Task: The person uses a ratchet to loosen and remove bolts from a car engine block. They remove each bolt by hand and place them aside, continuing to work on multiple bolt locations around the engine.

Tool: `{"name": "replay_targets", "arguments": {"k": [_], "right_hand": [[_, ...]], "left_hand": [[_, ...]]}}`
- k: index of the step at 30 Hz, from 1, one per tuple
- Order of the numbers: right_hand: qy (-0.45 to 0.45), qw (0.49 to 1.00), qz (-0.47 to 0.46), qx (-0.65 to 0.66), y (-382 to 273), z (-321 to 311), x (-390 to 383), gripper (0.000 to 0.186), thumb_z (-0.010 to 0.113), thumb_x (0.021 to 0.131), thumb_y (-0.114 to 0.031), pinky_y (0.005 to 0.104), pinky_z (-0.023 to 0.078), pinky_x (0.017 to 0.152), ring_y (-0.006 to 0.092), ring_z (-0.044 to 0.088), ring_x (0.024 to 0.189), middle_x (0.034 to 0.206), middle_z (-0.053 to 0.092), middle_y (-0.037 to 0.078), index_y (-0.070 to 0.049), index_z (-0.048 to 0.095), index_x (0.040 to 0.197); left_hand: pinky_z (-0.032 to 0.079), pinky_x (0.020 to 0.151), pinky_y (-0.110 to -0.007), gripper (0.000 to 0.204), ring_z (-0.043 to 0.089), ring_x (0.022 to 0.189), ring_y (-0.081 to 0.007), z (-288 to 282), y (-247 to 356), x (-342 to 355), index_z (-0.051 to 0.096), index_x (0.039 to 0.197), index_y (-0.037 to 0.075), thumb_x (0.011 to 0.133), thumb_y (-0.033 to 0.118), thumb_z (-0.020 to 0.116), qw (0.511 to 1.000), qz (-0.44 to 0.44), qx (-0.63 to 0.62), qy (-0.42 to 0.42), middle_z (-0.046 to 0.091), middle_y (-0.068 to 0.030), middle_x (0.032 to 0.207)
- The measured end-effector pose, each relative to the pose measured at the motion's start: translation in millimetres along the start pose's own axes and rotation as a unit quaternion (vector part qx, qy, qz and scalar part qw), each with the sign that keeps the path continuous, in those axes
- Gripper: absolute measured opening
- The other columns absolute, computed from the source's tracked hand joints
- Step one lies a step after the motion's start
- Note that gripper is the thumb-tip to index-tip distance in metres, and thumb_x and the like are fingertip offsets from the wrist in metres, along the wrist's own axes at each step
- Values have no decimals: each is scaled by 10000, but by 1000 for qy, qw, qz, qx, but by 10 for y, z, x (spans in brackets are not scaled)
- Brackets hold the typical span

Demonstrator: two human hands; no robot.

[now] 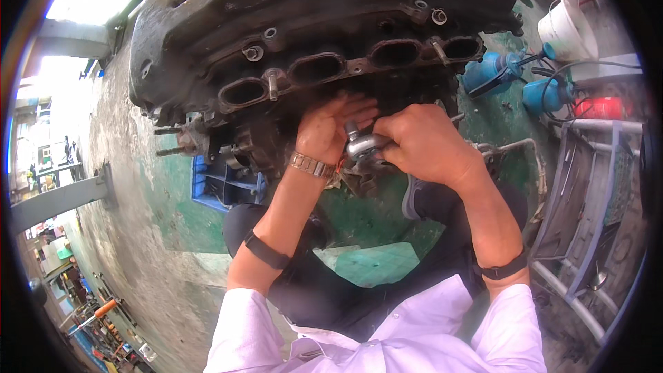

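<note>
While the upper view is filled by a large, dark metal engine with oval ports [297, 24], a blue, divided rectangular tray [208, 190] is seen past its lower left. A round-headed silver metal ratchet [362, 148] is gripped by the bare right hand [427, 141], between both hands, below the ports. The bare left hand's [326, 128] fingers are extended; engine contact can't be told.

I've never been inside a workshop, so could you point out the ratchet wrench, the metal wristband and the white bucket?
Ratchet wrench [362, 148]: head view, on its round silver head.
Metal wristband [311, 164]: head view, on its links.
White bucket [565, 33]: head view, on its side.
</note>
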State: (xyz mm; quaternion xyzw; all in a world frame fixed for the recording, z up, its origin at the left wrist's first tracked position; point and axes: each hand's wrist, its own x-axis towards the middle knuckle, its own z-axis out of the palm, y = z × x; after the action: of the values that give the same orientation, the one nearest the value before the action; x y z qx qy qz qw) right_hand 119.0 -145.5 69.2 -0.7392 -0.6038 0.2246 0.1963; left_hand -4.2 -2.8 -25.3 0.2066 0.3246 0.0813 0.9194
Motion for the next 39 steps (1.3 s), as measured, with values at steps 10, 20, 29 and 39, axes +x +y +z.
{"name": "replay_targets", "arguments": {"k": [10,20,29,39], "right_hand": [[3,1000,5,-11,-3,-17,-26,128,688,693,-147,440,497,656,350,639,708,703,650,150,-61,683,789],[31,1000,-3,1,-3,-70,-38,142,713,685,-157,441,492,653,354,631,706,705,646,147,-66,687,790],[27,1000,4,6,1,-63,-48,137,709,687,-154,434,493,658,348,634,714,712,650,149,-66,690,791],[31,999,0,13,29,-52,-31,125,680,689,-137,445,502,665,363,639,714,706,648,171,-55,693,782]], "left_hand": [[532,644,-345,222,674,771,-266,60,-2,84,599,970,-28,845,124,702,983,83,105,127,686,-210,935],[524,645,-331,314,630,707,-238,174,-31,-48,562,1097,-29,904,207,636,998,13,-23,54,679,-204,985],[518,636,-323,345,624,690,-230,176,-34,-10,554,1112,-36,904,226,642,983,72,113,123,678,-202,978],[511,606,-361,271,606,646,-252,275,-45,-69,538,1050,-13,911,202,628,993,61,9,103,667,-194,931]]}}
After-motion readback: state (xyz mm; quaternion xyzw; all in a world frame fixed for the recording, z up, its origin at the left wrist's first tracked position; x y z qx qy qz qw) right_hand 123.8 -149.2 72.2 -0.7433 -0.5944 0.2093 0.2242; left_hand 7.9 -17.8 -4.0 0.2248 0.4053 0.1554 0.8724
